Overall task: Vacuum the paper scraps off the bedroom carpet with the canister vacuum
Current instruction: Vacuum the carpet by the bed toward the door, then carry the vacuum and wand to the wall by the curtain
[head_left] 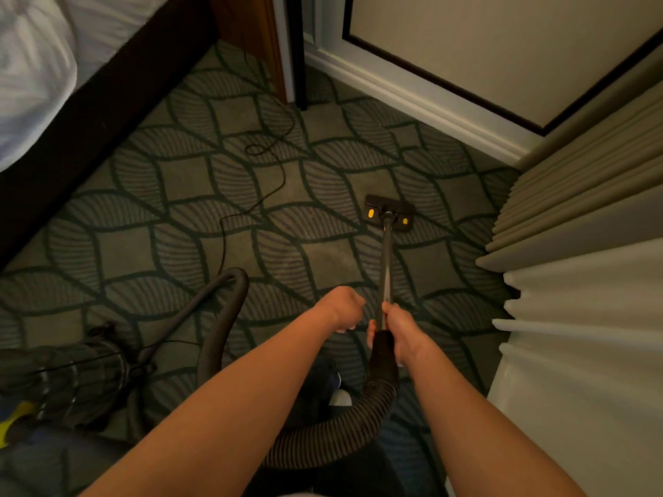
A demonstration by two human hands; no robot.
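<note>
My right hand (pixel 398 335) grips the vacuum's wand (pixel 386 267) where the metal tube meets the black handle. The wand runs forward to the black floor head (pixel 389 211) with two yellow marks, which lies flat on the patterned carpet (pixel 186 181) near the curtain. My left hand (pixel 344 308) is curled into a fist just left of the wand, apart from it, with nothing visible in it. The ribbed hose (pixel 323 435) loops from the handle toward the canister vacuum (pixel 82 378) at the lower left. No paper scraps show on the carpet.
A thin black power cord (pixel 251 181) snakes across the carpet toward a wooden post (pixel 258 41). A bed (pixel 43 66) with white sheets and a dark frame fills the upper left. Pleated curtains (pixel 581 245) hang on the right, and a white skirting board (pixel 412 98) runs along the far wall.
</note>
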